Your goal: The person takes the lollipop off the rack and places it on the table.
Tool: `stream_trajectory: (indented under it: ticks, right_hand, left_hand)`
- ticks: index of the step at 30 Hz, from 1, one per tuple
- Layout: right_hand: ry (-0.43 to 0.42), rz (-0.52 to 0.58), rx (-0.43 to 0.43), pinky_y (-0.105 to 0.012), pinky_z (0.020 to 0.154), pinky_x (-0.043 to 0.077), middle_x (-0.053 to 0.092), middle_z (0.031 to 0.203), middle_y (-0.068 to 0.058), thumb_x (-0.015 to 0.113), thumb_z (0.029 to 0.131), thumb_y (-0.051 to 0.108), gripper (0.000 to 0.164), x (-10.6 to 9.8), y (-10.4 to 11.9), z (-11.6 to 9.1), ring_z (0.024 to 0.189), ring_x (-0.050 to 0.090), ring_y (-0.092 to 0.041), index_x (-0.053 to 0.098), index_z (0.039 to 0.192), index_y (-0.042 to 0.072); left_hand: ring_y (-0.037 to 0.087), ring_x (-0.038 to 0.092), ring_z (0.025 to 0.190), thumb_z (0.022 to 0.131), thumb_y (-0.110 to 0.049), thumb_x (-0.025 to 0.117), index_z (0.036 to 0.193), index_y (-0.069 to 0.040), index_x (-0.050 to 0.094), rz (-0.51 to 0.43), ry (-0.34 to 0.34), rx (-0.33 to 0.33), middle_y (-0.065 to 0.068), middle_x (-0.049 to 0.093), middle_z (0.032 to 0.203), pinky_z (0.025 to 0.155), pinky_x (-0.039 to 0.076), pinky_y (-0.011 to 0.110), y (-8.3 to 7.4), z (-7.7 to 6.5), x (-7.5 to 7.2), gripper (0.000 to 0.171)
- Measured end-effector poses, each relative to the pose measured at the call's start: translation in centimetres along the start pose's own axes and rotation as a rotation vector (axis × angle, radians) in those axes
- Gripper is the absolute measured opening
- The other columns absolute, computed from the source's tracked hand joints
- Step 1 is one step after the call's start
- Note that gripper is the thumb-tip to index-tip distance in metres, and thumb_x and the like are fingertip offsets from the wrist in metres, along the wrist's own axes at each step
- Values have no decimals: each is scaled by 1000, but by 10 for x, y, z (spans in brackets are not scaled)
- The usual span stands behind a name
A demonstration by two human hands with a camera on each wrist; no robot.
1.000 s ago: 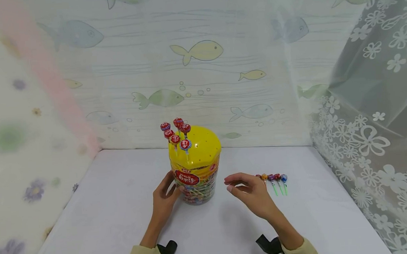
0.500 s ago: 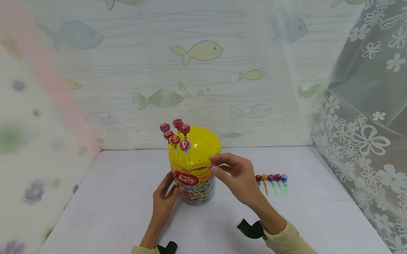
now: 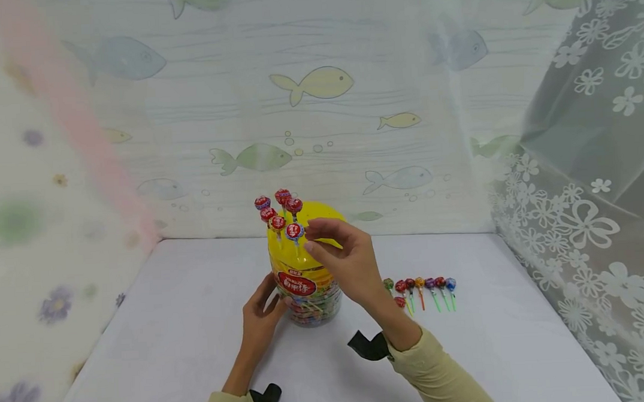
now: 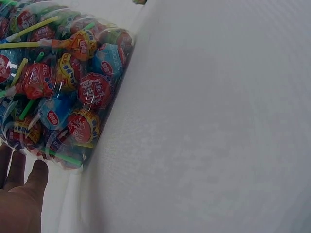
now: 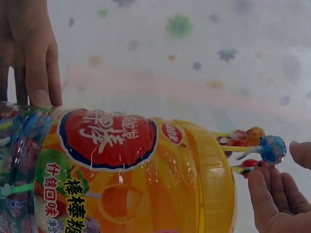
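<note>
A clear lollipop jar (image 3: 313,306) with a yellow lid (image 3: 322,210) stands on the table, packed with wrapped lollipops. Several lollipops stick up from the lid's left part. My left hand (image 3: 262,311) rests its extended fingers against the jar's lower left side. The left wrist view shows those fingers (image 4: 36,177) at the jar wall (image 4: 53,92). My right hand (image 3: 348,263) is raised in front of the lid, thumb and fingers parted beside the front lollipop (image 3: 294,231). In the right wrist view, a blue-wrapped lollipop (image 5: 273,148) is between the parted thumb and fingers.
Right of the jar, loose lollipops (image 3: 430,284) lie in a row on the white table (image 3: 171,327), partly behind my right forearm. A fish-printed curtain (image 3: 188,111) hangs behind, and a sheer flowered one (image 3: 587,225) borders the right side.
My right hand has moved left and up from beside the jar to the lollipops in the lid. More of the loose row now shows. My left hand stays put.
</note>
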State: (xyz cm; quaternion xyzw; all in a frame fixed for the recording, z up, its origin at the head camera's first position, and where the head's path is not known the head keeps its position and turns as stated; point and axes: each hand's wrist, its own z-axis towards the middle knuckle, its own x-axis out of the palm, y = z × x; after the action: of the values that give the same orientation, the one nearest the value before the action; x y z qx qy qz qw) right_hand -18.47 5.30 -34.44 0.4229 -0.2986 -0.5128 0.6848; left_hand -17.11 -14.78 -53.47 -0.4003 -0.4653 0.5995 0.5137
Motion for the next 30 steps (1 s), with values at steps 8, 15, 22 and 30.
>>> stream_trajectory:
  ticks: [8,15,22,30]
  right_hand:
    - [5,-36,85,-31,99,57,68,123,-16,69,95,2,35,8,0,5,113,67,-28,64,129,-2]
    - [9,-89,82,-33,95,60,72,118,-18,71,93,3,32,13,2,8,109,70,-28,68,125,-3]
    - [-9,-102,71,-32,91,61,74,112,-15,72,93,4,25,14,-3,10,104,72,-25,72,117,-2]
    - [-27,-119,35,-31,90,62,75,112,-16,70,95,5,22,17,-9,9,103,73,-26,73,115,-3]
  left_hand:
    - [0,47,137,95,-7,71,155,-11,43,-2,-1,7,7,48,155,116,42,39,-2,-1,0,66]
    - [0,47,137,94,-7,71,154,-9,43,-6,-1,17,7,48,155,115,42,38,-2,-1,0,66]
    - [0,47,137,95,-7,71,154,-10,44,-6,-5,13,6,48,155,115,42,37,1,0,0,66]
    - [0,46,137,95,-6,71,154,-10,43,-7,-3,12,6,47,155,115,42,36,1,1,0,66]
